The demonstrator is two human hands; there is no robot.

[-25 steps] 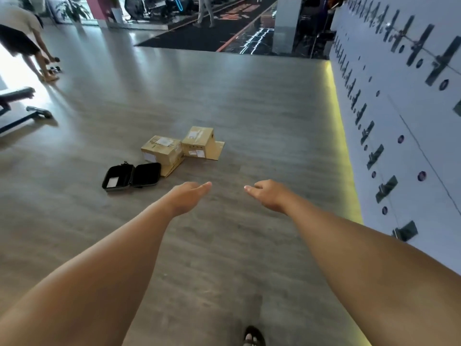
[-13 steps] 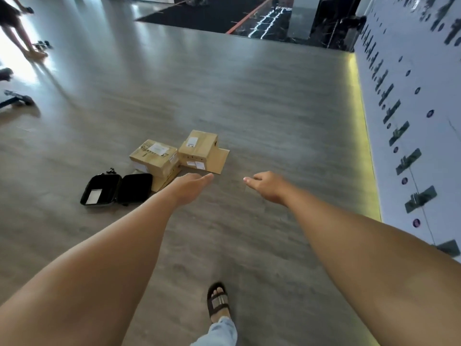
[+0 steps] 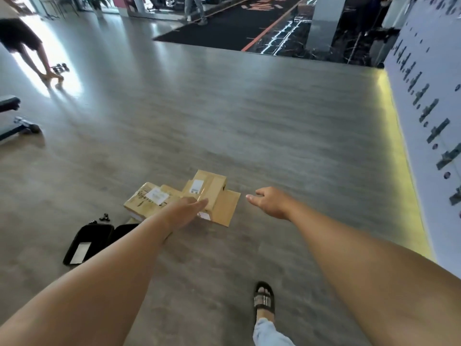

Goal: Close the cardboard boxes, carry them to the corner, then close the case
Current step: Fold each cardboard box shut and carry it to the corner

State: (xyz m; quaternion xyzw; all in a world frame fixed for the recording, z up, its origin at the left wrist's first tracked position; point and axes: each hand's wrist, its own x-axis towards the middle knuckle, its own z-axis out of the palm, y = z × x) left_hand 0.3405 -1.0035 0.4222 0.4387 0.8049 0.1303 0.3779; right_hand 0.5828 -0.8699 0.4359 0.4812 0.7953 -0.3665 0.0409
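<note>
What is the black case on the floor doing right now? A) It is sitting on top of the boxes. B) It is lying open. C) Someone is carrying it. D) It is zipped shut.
B: the black case lies spread open on the floor, its two halves flat, beside the cardboard boxes, and neither hand touches it.

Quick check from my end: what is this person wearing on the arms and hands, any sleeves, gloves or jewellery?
Nothing shows on either forearm: no sleeves in view. The left hand and right hand are bare, with no gloves, rings or watch visible.
</note>
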